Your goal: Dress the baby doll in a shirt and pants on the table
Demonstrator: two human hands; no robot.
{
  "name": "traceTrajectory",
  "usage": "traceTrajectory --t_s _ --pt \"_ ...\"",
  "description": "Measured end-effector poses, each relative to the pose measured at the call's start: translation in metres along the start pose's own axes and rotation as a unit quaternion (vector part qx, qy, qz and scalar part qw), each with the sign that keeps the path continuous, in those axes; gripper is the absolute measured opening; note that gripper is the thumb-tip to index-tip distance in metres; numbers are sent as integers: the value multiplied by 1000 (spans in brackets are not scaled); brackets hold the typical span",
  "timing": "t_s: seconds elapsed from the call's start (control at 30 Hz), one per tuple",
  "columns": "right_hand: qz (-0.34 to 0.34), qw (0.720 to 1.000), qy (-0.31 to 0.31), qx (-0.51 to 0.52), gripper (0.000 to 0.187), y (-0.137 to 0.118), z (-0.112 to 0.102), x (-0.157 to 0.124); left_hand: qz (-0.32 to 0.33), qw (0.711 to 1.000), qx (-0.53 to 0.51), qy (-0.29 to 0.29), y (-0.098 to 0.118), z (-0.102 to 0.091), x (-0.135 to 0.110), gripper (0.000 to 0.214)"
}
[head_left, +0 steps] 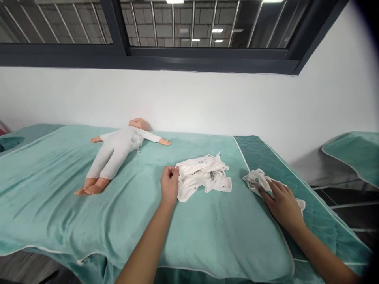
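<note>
My left hand [169,184] is closed on the left edge of a crumpled white baby garment [207,175] lying on the teal blanket [59,189]. My right hand [281,203] rests with its fingers curled on a second small white patterned cloth [257,178] near the blanket's right edge. A baby doll [117,152] in a pale grey bodysuit lies on its back at the far left of the bed, arms spread, well away from both hands.
The bed stands against a white wall [207,102] under a dark-framed window [177,59]. Another teal-covered bed [355,157] is at the right, across a gap of dark floor. A further teal surface [17,138] sits at the far left.
</note>
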State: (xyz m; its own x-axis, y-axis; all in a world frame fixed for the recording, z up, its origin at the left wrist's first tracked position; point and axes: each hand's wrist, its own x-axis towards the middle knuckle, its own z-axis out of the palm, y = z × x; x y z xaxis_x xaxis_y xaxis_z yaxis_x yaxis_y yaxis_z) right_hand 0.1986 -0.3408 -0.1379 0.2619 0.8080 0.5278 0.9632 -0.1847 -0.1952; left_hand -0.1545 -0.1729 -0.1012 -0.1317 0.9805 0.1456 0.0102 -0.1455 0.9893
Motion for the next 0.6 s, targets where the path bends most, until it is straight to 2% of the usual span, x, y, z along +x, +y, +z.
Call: traceTrajectory --t_s 0.13,0.3,0.4,0.47,0.6 --pt "5 999 -15 -38 66 -2 -1 -4 3 1000 0 -3 -1 1 2 24" --pt "17 999 -39 -10 48 8 -4 2 -6 1000 -2 -12 -1 0 3 25" --pt "40 997 -57 20 40 13 -9 16 -7 1000 -1 -14 -1 0 2 24" --pt "67 996 -40 37 34 15 -17 30 -7 1000 1 -14 -1 0 2 24" --pt "113 993 39 17 30 18 -22 56 -7 1000 -1 -15 -1 0 3 23"
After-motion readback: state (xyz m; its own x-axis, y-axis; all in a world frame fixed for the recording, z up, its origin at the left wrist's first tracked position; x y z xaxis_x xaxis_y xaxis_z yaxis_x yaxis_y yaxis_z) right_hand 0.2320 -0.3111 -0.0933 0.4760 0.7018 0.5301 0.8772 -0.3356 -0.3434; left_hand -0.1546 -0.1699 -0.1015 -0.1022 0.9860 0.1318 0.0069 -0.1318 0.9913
